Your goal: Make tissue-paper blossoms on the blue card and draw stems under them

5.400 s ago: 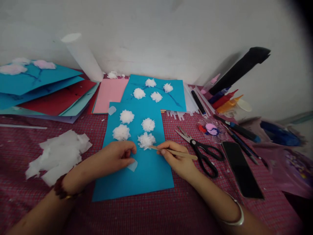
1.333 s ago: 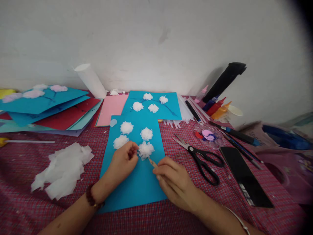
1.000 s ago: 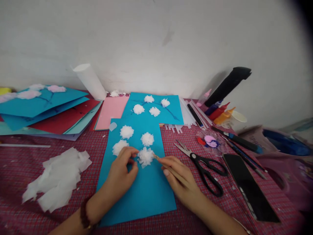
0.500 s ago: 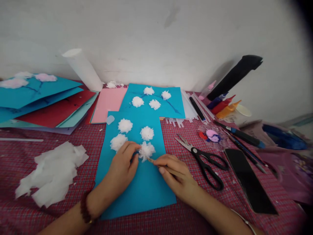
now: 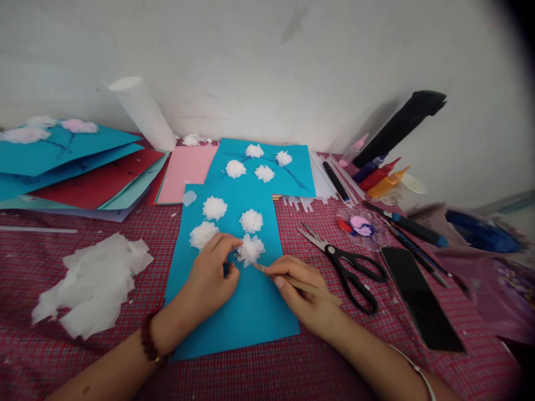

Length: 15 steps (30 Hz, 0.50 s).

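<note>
Since half a second ago: left hand (image 5: 209, 275) slid a little nearer the lowest tuft, right hand (image 5: 303, 289) barely shifted, stick tip kept at the tuft's lower edge.

Behind everything, plain white wall (image 5: 259, 61), smooth with faint stains. Below it, table covered by red checked cloth (image 5: 292, 367), woven look, dotted with paper crumbs. On the cloth, centre, flat blue card (image 5: 246, 312), matte and rectangular, carrying four fluffy white tufts. Behind it and overlapping, second blue card (image 5: 292, 181) with four more tufts, pink sheet (image 5: 184, 172) beside it. Far left, fanned stack of coloured sheets (image 5: 83, 172). Near left, crumpled heap of white tissue (image 5: 92, 281), thin and soft. Right of the card, black-handled scissors (image 5: 346, 264) lying open, then a glossy black phone (image 5: 420, 298), face up.

Left fingers (image 5: 229, 245) pinched together against the left side of the lowest tuft (image 5: 251, 249), palm resting on the card. Right fingers closed round a thin wooden stick (image 5: 305, 284), pen-fashion, tip touching the same tuft.
</note>
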Tool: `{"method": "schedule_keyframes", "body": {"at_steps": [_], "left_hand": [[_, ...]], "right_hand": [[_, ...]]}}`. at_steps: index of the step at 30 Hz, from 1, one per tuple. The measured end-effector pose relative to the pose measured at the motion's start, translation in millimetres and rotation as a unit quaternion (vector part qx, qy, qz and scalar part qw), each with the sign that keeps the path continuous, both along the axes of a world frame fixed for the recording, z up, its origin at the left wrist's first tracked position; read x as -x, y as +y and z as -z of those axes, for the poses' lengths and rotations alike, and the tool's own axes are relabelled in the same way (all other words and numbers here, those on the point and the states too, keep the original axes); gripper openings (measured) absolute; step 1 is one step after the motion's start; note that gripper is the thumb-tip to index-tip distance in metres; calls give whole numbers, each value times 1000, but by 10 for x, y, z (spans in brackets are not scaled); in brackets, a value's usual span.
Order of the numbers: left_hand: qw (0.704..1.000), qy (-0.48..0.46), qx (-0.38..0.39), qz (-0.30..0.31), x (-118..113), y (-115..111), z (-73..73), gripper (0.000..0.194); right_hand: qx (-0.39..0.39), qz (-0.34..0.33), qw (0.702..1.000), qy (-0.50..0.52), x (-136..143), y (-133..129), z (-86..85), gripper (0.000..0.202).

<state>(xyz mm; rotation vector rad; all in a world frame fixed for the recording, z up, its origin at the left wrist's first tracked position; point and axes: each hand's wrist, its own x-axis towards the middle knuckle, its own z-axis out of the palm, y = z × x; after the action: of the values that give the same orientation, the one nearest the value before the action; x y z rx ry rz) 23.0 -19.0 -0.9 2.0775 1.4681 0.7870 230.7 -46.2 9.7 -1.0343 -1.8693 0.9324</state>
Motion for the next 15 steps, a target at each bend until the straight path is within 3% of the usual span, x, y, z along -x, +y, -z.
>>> {"method": "schedule_keyframes", "body": {"at_steps": [5,11,15], "left_hand": [[1000,6,-4,-3,7,0,24,43],[1000,6,4,1,8,-3,19,42],[1000,-1,-6,5,15,7,27,44]], "right_hand": [[-19,-4,1000,-14,3,16,50,18],[-25,-6,999,31,16,-16,3,17],[-22,-15,1000,8,32,-12,-6,17]]}}
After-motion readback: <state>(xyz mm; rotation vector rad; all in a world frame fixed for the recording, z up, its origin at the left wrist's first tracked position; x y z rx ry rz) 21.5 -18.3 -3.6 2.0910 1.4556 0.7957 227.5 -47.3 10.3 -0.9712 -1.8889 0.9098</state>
